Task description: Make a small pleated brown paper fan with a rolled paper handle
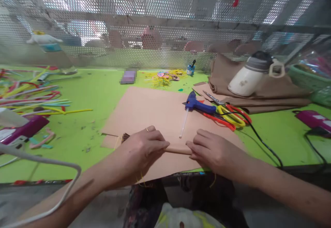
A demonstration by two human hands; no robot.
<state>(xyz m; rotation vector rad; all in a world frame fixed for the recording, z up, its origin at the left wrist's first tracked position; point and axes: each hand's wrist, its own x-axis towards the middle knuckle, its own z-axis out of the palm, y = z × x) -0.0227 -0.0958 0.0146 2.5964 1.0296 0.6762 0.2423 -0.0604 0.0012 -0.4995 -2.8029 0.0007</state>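
My left hand point(141, 147) and my right hand point(216, 148) both pinch a thin tan paper roll point(179, 150) between thumb and fingers, one toward each end. Under the roll lie tan paper sheets point(144, 105) near the table's front edge. A bundle of thin dark brown strips point(125, 137) pokes out behind my left hand; how it joins the roll is hidden. Just beyond my right hand, a blue glue gun point(200, 106) rests on the paper, with a clear glue stick point(183, 123) at its nozzle side. Scissors with yellow handles point(230, 116) lie beside it, among red-orange handles point(239, 113).
Coloured pipe cleaners point(33, 97) spread across the left. A white cable point(51, 162) crosses above my left forearm. Brown folded cloth point(274, 88) bears a white bottle point(247, 76) at right. A black cord point(261, 136) runs from the glue gun. Perforated metal mesh point(155, 14) stands behind.
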